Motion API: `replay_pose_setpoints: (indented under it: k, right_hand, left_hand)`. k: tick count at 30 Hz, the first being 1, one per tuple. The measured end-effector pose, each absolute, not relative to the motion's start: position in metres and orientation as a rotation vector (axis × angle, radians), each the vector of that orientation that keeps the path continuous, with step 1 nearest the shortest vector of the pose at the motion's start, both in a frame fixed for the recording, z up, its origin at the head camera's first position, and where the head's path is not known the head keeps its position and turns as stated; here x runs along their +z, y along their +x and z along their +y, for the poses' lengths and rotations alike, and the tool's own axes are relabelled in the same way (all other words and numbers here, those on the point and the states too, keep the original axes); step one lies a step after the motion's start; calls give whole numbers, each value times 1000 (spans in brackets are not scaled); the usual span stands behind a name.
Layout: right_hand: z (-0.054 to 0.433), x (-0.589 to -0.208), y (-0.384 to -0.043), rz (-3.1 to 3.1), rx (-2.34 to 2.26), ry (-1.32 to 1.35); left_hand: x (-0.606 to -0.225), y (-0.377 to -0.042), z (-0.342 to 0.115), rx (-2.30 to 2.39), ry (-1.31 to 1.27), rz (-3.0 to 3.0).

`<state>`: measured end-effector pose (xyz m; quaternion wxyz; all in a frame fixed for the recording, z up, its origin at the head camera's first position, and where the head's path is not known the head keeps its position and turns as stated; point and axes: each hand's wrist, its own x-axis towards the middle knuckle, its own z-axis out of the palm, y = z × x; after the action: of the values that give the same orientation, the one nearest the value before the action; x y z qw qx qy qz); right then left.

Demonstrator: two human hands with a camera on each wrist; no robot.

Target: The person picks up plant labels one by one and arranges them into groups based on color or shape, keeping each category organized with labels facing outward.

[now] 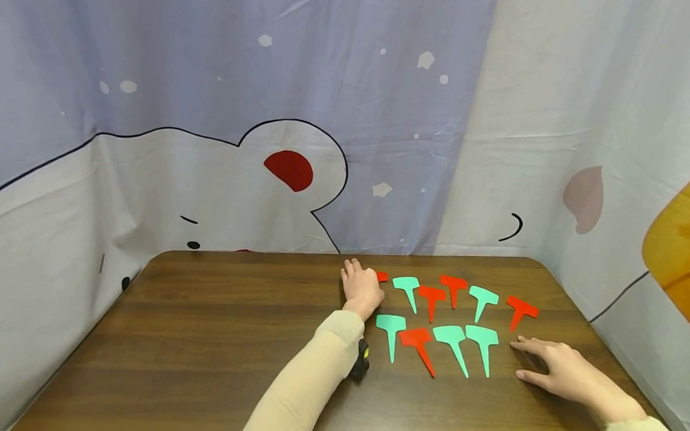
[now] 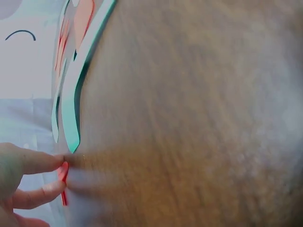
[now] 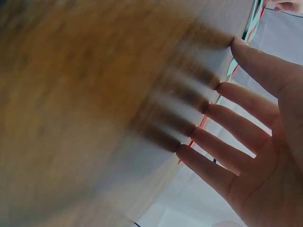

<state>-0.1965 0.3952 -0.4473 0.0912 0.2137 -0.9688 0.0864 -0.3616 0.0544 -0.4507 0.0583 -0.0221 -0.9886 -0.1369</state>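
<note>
At the far side of the table, my left hand (image 1: 361,289) reaches down over a red T-shaped plant label (image 1: 382,277). Its thumb and index finger pinch that red label (image 2: 63,173) close to the tabletop in the left wrist view; the hand covers most of it in the head view. My right hand (image 1: 561,370) rests at the right with fingers spread, fingertips on the wood and nothing held. Nearest to it lie a red label (image 1: 520,310) and a green label (image 1: 483,339). The right wrist view shows the right hand (image 3: 255,137) from the palm side.
Several more red and green T-shaped labels lie flat in two loose rows between the hands, among them a green label (image 1: 406,285) and a red label (image 1: 417,340). The brown wooden table (image 1: 194,351) meets a printed curtain (image 1: 163,184) at its back and sides.
</note>
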Motion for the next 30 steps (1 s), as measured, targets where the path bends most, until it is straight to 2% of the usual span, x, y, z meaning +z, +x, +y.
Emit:
replay_pose_setpoints:
  k: [17, 30]
  right_hand:
    - [396, -447, -198, -2886, 257, 629]
    - [394, -446, -197, -2877, 255, 642]
  left_hand:
    - [-448, -361, 49, -735, 170, -2980]
    - [-452, -362, 40, -788, 103, -2932]
